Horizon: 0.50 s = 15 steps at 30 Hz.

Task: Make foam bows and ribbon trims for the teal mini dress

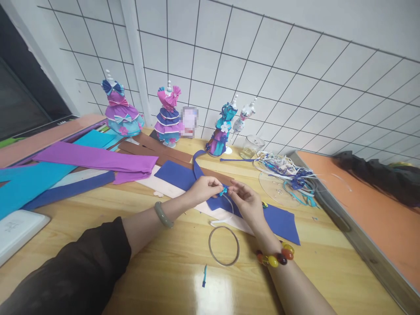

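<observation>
My left hand [204, 189] and my right hand [246, 200] meet over the wooden table [138, 262], both pinched on a tiny turquoise bow [223, 191]. A thin wire runs down from the bow toward a wire ring [224, 245] lying on the table in front of my hands. Under my hands lie dark blue foam pieces [282, 221] on a pale pink sheet [170, 189]. A grey-green bangle sits on my left wrist and a coloured bead bracelet on my right wrist.
Three dressed mini mannequins [120, 109] [168, 116] [221, 131] and a bare one [243, 118] stand at the tiled wall. Purple [98, 158], turquoise [29, 181] and brown foam sheets lie left. A glass jar [251, 146], ribbon tangle [288, 175], white box [16, 229] and orange surface [377, 210] surround them.
</observation>
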Motion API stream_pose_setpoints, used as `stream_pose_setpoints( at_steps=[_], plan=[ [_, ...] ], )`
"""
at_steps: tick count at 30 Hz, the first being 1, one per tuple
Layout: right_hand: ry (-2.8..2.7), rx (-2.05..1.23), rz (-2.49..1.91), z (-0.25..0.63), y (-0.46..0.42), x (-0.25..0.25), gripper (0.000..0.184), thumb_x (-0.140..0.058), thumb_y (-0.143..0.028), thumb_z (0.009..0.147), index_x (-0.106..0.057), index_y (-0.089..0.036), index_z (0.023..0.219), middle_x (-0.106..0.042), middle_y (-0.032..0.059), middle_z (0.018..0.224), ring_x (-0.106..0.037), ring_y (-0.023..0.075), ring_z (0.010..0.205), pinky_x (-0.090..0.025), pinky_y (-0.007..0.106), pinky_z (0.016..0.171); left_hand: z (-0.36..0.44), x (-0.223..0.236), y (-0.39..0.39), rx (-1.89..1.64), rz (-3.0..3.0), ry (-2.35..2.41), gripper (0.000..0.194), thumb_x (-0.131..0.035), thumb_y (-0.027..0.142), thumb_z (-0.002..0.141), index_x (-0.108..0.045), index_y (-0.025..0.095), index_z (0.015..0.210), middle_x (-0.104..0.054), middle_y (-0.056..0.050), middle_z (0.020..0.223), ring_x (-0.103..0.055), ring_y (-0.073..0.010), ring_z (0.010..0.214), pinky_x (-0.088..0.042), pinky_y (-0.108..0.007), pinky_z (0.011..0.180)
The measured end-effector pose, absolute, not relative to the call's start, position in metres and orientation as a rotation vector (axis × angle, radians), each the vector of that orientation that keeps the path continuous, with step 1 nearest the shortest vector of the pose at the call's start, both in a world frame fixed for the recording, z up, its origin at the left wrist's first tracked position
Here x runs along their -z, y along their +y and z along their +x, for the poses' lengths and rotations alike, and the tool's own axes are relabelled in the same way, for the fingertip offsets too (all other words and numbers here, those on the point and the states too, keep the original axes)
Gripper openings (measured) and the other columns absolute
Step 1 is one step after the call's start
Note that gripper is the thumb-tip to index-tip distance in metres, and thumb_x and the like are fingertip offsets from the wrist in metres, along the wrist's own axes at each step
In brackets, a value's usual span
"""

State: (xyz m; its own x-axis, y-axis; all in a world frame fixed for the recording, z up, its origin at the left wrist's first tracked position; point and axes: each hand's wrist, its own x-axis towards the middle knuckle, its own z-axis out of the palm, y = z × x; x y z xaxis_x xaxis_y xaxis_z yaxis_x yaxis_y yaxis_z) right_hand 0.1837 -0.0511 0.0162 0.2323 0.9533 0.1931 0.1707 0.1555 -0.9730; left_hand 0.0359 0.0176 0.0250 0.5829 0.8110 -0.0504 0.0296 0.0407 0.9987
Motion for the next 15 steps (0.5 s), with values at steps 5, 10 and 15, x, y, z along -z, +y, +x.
stream_pose_setpoints(
  at_steps=[5, 10, 15],
  plan=[
    [-1.216, -0.841, -1.272, 0.1827, -0.0517, -0.0176, 0.038, -0.064, -0.033, 0.069, -0.057, -0.019, 0.103, -0.059, 0.0041, 0.083, -0.055, 0.0147, 0.074, -0.045, 0.031, 0.072, 0.0378, -0.02, 0.0173, -0.727, 1.404, 0.765, 0.014, -0.059, 0.025, 0.068, -0.056, 0.011, 0.071, -0.059, -0.002, 0.064, -0.054, -0.007, 0.054, -0.045, -0.02, 0.056],
    [-1.227, -0.845, -1.271, 0.181, -0.0521, -0.0181, 0.036, -0.063, -0.033, 0.069, -0.058, -0.02, 0.102, -0.057, 0.0025, 0.08, -0.053, 0.0138, 0.072, -0.044, 0.03, 0.07, 0.0387, -0.0155, 0.0157, -0.712, 1.446, 0.687, 0.017, -0.058, 0.029, 0.07, -0.056, 0.012, 0.071, -0.058, -0.001, 0.062, -0.054, -0.0076, 0.055, -0.044, -0.02, 0.056],
    [-1.183, -0.888, -1.235, 0.1802, -0.0527, -0.0219, 0.035, -0.065, -0.031, 0.068, -0.058, -0.02, 0.101, -0.055, 0.0012, 0.078, -0.053, 0.013, 0.071, -0.044, 0.03, 0.071, 0.0364, -0.0231, 0.0154, -0.717, 1.349, 0.683, 0.02, -0.058, 0.031, 0.07, -0.055, 0.011, 0.073, -0.06, -0.004, 0.068, -0.054, -0.0077, 0.056, -0.045, -0.022, 0.058]
  ],
)
